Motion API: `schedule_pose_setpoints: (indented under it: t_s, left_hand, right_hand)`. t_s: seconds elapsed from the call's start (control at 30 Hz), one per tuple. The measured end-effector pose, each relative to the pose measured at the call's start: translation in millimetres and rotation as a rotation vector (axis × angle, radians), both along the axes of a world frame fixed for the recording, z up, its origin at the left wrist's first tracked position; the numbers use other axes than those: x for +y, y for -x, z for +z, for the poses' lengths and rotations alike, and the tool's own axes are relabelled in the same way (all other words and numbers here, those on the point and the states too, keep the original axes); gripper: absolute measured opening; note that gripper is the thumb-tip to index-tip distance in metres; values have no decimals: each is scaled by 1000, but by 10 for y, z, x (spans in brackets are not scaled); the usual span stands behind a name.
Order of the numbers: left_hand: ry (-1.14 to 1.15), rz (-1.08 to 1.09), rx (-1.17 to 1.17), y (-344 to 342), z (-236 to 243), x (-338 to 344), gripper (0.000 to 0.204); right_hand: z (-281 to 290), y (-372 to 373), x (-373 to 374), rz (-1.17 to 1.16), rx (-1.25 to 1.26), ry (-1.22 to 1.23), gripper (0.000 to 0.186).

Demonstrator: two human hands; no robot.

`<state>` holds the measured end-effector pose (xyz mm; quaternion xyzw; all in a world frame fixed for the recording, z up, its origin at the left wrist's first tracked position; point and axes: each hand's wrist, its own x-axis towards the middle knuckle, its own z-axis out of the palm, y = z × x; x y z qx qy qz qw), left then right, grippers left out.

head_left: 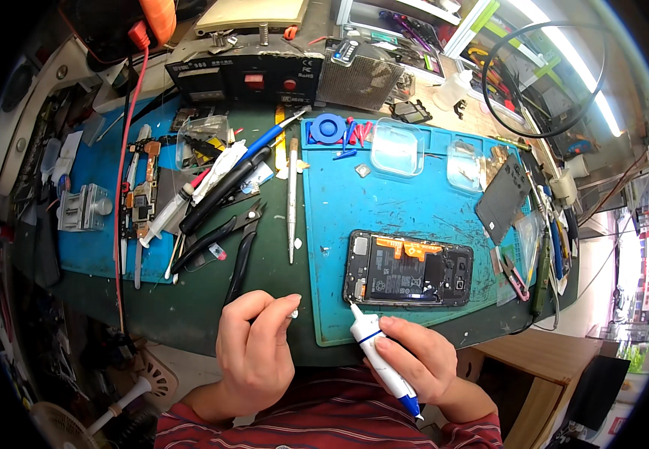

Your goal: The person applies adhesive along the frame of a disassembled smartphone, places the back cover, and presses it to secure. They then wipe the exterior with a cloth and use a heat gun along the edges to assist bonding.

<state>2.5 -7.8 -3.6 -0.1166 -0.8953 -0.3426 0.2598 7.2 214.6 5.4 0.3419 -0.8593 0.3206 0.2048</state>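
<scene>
My right hand (pixel 414 359) grips a white tube (pixel 377 352) with a blue lower end, its white nozzle pointing at the lower-left corner of an opened phone (pixel 407 271). The phone lies face down on the blue mat (pixel 354 196), with its battery and orange ribbon showing. My left hand (pixel 257 352), left of the tube, pinches a small white piece (pixel 294 311), perhaps a cap, at its fingertips. Just behind that hand lie black-handled pliers (pixel 242 254).
Syringe (pixel 163 221), pointed wooden-looking stick (pixel 292 202) and tools lie left. Clear plastic boxes (pixel 397 146) and a dark back panel (pixel 503 194) lie at the upper right of the mat. A black instrument box (pixel 238 75) stands behind; a left mat (pixel 85 247) holds parts.
</scene>
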Motion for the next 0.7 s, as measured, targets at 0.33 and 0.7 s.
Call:
schedule_pose_setpoints:
  t_s: [0.33, 0.7]
  left_hand:
    - [9, 8, -8, 0, 12, 19, 29]
    - [16, 23, -47, -19, 8, 38, 25]
  right_hand:
    - [-13, 12, 6, -7, 46, 19, 28]
    - [-31, -5, 47, -19, 89, -1, 26]
